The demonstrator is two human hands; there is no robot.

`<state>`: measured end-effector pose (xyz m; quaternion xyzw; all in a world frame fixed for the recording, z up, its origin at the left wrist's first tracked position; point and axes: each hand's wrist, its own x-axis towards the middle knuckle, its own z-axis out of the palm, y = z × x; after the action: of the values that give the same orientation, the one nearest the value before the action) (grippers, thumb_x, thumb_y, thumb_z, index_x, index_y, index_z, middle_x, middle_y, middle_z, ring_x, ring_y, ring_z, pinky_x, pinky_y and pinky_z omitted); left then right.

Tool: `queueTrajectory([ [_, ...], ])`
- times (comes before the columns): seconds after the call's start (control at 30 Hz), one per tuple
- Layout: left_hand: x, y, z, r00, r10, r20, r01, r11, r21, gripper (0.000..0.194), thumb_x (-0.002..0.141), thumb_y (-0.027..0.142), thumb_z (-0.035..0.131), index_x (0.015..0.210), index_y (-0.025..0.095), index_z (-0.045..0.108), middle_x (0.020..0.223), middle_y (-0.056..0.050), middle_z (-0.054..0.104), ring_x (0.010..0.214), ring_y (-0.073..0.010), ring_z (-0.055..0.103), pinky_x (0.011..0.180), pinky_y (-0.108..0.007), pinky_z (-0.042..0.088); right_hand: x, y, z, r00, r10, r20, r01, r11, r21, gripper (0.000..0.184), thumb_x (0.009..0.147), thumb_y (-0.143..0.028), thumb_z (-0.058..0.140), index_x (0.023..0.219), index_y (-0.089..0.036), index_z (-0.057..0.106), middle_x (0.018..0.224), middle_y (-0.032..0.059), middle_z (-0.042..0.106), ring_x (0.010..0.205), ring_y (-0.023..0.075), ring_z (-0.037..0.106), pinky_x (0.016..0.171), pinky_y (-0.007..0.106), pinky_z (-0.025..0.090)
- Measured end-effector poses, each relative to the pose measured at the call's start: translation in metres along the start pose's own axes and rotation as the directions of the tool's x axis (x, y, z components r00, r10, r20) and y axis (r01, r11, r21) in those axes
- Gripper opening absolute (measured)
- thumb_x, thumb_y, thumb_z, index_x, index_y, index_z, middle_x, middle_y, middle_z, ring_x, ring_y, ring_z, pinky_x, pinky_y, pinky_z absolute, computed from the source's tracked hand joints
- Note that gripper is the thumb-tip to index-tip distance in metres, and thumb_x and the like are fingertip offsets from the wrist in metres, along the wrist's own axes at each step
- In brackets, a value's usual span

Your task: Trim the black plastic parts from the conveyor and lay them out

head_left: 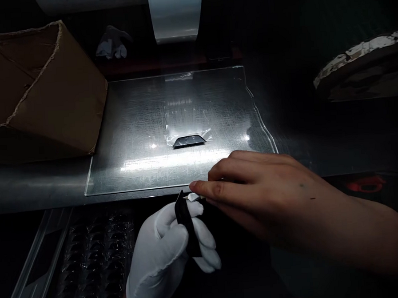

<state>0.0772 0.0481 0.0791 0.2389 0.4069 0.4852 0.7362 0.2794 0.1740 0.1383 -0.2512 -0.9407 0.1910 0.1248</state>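
Note:
My left hand (167, 253), in a white glove, grips a small flat black piece (187, 225) between thumb and fingers, tilted on edge below the glass sheet (137, 112). My right hand (261, 185) is bare and closed round a slim tool with a white, pointed end (192, 197). That point meets or nearly meets the upper edge of the black piece; most of the tool is hidden by my fingers. On the glass lies another black piece (189, 141), trapezoid and shiny, with clear film (203, 133) around it.
A cardboard box (83, 97) stands open at the left. Below it, a clear tray (95, 265) holds several black pieces. A crumpled glove (111, 43) lies at the back, near a hanging white strip (176, 16). Something red (366, 184) shows at the right.

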Motion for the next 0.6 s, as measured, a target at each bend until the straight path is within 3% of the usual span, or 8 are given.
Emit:
queueTrajectory([
  [0.33, 0.003, 0.009, 0.006, 0.985, -0.123, -0.120, 0.127, 0.991, 0.029, 0.042, 0.094, 0.048, 0.073, 0.121, 0.016, 0.068, 0.078, -0.005, 0.072, 0.067, -0.0161, 0.069, 0.062, -0.025, 0.055, -0.001, -0.003, 0.003, 1.000, -0.003, -0.009, 0.002, 0.989, -0.147, 0.025, 0.105, -0.026, 0.060, 0.127, -0.024, 0.073, 0.096, 0.0047, 0.073, 0.081, 0.0198, 0.062, 0.061, 0.032, 0.040],
  [0.6, 0.003, 0.011, 0.006, 0.981, -0.174, -0.089, 0.176, 0.984, 0.011, 0.036, 0.097, 0.047, 0.068, 0.115, 0.015, 0.068, 0.076, -0.007, 0.072, 0.068, -0.0166, 0.069, 0.063, -0.023, 0.054, -0.003, -0.001, 0.009, 1.000, 0.018, -0.018, -0.021, 0.983, -0.181, 0.027, 0.105, -0.025, 0.061, 0.130, -0.024, 0.072, 0.098, 0.0033, 0.073, 0.084, 0.0205, 0.064, 0.064, 0.033, 0.043],
])
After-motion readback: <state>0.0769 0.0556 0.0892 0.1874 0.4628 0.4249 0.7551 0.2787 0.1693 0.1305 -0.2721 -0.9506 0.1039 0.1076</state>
